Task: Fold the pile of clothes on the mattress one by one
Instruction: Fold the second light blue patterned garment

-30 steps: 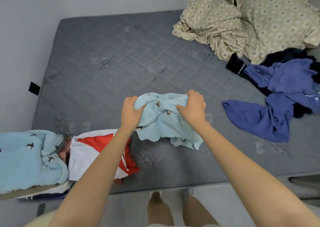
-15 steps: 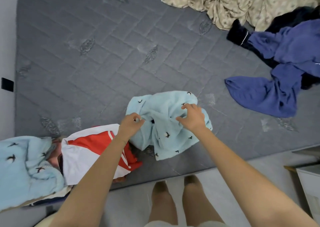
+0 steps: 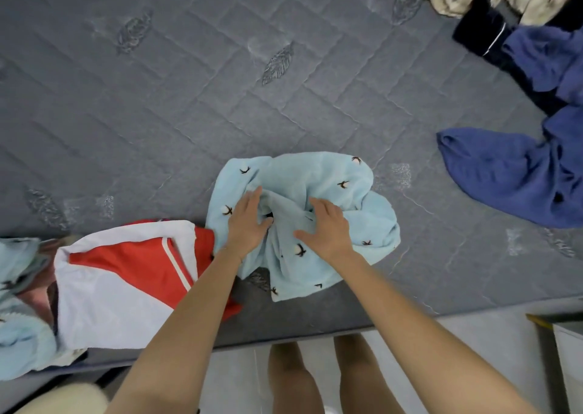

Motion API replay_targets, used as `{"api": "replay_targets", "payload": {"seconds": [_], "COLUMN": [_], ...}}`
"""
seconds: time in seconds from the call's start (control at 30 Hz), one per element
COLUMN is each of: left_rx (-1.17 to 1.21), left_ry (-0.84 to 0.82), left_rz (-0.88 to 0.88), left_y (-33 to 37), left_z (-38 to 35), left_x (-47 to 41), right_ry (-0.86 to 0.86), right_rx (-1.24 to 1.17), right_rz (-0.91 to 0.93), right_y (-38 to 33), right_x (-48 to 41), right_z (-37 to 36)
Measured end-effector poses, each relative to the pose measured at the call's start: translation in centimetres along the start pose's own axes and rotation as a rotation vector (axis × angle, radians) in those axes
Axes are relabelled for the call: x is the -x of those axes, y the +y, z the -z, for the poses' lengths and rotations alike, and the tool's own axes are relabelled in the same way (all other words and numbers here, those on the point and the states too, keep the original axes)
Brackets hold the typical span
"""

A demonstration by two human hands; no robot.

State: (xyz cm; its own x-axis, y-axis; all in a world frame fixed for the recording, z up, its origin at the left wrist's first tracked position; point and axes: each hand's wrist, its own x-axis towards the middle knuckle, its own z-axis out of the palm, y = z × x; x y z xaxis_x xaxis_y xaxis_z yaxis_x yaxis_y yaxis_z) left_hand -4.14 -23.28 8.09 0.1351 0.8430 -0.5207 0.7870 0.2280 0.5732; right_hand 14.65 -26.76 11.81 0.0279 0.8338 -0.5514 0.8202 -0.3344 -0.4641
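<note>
Pressing down on the bunched light-blue garment (image 3: pixel 315 174), the person is working close to the near edge of the mattress (image 3: pixel 189 98). The left hand (image 3: pixel 247 224) and the right hand (image 3: pixel 325 227) are lying side by side on the garment's middle, fingers spread and fairly straight. They are gripping nothing, only flattening cloth.

The garment is sitting crumpled, with folds running under both palms, so smoothing outward from the centre is probably trapping creases rather than clearing them. Its lower hem is lying near the mattress edge and could slide off if pulled toward the body. Its left side is lying just beside the red-and-white garment (image 3: pixel 126 275) — a sweep that way risks dragging that piece out of shape. The blue clothes (image 3: pixel 504 174) are lying well apart on the right.
</note>
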Motion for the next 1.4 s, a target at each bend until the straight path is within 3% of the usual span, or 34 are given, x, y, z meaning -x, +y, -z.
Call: {"api": "replay_targets", "payload": {"seconds": [0.17, 0.27, 0.4, 0.53, 0.67, 0.77, 0.87, 0.97, 1.1, 1.23, 1.33, 1.4], "left_rx": [-0.189, -0.082, 0.013, 0.048, 0.123, 0.116, 0.207, 0.290, 0.627, 0.552, 0.398, 0.374], "left_ry": [-0.013, -0.040, -0.199, -0.268, -0.323, -0.258, -0.008, 0.154, 0.027, -0.041, -0.049, -0.032], "left_rz": [-0.069, -0.162, -0.084, -0.130, -0.067, 0.012, 0.111, 0.060, 0.086, 0.103, 0.019, -0.017], "left_y": [-0.4, -0.8, -0.8, -0.4, -0.2, 0.0, 0.3, 0.3, 1.0, 0.6, 0.3, 0.2], "left_z": [-1.6, -1.6, -0.3, 0.8, 1.1, 0.7, 0.3, 0.4, 0.9, 1.6, 1.8, 1.9], "left_x": [-0.5, 0.5, 1.0, 0.3, 0.3, 0.9, 1.5, 1.3, 1.3, 0.8, 0.4, 0.6], "right_ry": [-0.050, 0.092, 0.244, 0.154, 0.020, 0.114, 0.187, 0.093, -0.020, -0.035, 0.135, 0.300], "right_rx": [0.129, -0.043, -0.102, -0.165, -0.271, -0.338, -0.353, -0.391, -0.459, -0.545, -0.562, -0.539], "right_rz": [-0.024, 0.021, -0.066, -0.241, -0.278, -0.205, -0.018, 0.142, 0.248, 0.279, 0.201, 0.050], "right_y": [1.8, 2.0, 2.8, 3.7, 4.3, 3.6, 1.9, -0.2, -1.5, -1.3, -0.9, -0.5], "right_x": [-1.1, -1.3, -3.0, -4.8, -5.0, -4.1, -3.1, -2.2, -1.4, -1.2, -1.2, -1.6], "right_z": [-1.8, -1.1, 0.0, 0.8, 0.5, -0.3, -1.1, -1.8, -2.3, -2.1, -1.7, -1.6]}}
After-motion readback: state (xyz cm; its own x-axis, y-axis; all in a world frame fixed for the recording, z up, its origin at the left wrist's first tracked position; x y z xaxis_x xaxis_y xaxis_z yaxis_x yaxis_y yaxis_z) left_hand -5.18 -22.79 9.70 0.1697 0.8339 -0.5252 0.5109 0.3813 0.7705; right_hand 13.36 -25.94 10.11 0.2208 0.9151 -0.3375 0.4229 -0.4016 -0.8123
